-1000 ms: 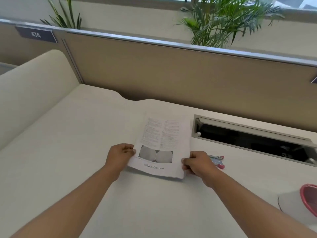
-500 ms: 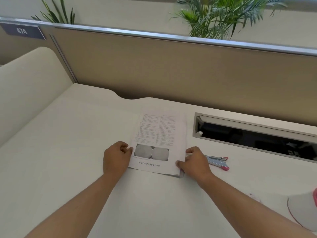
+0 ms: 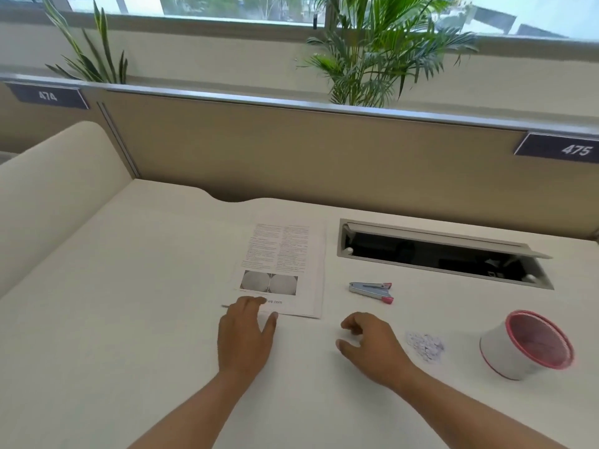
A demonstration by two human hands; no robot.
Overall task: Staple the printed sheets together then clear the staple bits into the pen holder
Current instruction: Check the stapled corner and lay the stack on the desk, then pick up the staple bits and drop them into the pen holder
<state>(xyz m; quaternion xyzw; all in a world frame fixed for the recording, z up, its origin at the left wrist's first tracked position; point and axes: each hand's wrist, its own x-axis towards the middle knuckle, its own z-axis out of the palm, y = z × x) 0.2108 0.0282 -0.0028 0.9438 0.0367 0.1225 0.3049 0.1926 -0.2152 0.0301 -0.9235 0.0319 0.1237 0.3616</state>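
Head view, hazards at this point.

- Sheets (image 3: 285, 264) lie flat mid-worktop (image 3: 129, 319), not yet stapled as far as I can judge. Right edge shows a slight fan, so the stack looks imperfectly squared.
- Left hand (image 3: 244, 335): fingers straight, tips resting on the sheets' near-left corner. Nothing gripped.
- Right hand (image 3: 372, 345): loosely curled, empty, low over the worktop between the sheets and the staple bits (image 3: 425, 346).
- Stapler (image 3: 371, 290) lies just right of the sheets, untouched.
- Pen holder (image 3: 525, 345) is right of the bits, apart from them. Its mouth faces the camera; cannot tell whether it stands upright or is tipped.

Risks, as I read them:
- Only one corner is pinned. Sliding the stapler on could skew the stack, and a staple through a fanned edge may miss the lower pages.
- Reaching for the stapler with a trailing wrist or forearm could brush the bits and scatter them.
- Bits are small and loose. A fast sweep could send them past the holder or over the worktop edge.
- Pushing bits against the holder's side may shove it or tip it rather than fill it; it likely needs steadying.
- Open cable slot (image 3: 437, 254) behind the stapler could swallow stray bits.
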